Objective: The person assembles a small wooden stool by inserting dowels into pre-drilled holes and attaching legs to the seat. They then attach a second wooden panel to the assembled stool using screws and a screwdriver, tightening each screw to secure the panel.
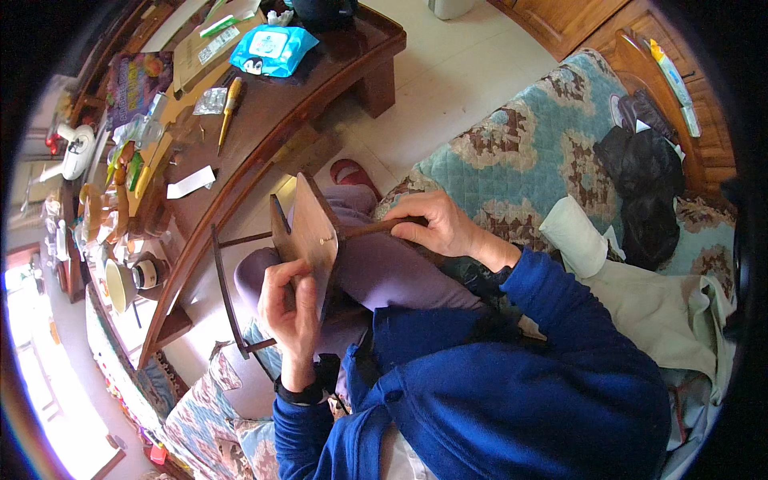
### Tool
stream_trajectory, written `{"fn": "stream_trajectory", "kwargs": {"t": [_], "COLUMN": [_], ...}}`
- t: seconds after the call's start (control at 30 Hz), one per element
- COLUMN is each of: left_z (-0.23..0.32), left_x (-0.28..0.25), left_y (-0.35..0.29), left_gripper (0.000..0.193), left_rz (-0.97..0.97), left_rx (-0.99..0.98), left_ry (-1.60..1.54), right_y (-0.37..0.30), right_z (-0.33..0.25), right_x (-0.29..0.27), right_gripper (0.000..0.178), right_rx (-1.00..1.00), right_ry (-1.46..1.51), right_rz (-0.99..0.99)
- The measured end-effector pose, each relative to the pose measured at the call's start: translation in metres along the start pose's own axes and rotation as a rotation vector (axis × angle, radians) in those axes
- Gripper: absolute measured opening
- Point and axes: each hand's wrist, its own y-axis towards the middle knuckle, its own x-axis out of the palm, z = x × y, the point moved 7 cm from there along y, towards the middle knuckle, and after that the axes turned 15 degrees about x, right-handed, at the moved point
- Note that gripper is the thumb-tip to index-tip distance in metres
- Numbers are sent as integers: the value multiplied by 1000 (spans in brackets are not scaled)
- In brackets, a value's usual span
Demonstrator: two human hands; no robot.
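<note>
Wooden board: I'm looking at one wooden board, just off the table's near edge over the purple trousers, tilted up. Its long axis runs out from the person's body, skewed to the table's edge; its broad face turns away from the table.
Wooden rod: one wooden rod in my view, pointing from the board directly away from the table.
Dark frame: on the board's table-facing side, a dark frame, one long bar and two crossbars.
Count: on the table I make it one yellow-handled screwdriver, tip toward the near edge, one blue packet, one paper strip; well away across from the table, one white roll.
Right hand: right hand, farther from the table, thumb and fingers closed around the rod, no gap I can see.
Left hand: left hand, nearer the table, fingers bent, touching the board's near end; firm grip or light rest, I can't tell.
</note>
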Motion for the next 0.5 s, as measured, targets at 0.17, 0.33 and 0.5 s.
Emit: {"fn": "stream_trajectory", "kwargs": {"t": [0.17, 0.33, 0.5], "left_z": [28, 42, 49], "left_x": [23, 49, 72], "left_y": [20, 43, 60], "left_gripper": [57, 48, 30], "left_rz": [-80, -201, -422], "left_rx": [243, 369, 551], "left_ry": [319, 435, 485], "right_y": [0, 2, 12], "right_z": [-12, -7, 4], "right_x": [-9, -7, -1], "right_gripper": [20, 21, 24], "right_rx": [-8, 26, 33], "right_ry": [-44, 26, 83], "right_rz": [10, -61, -179]}}
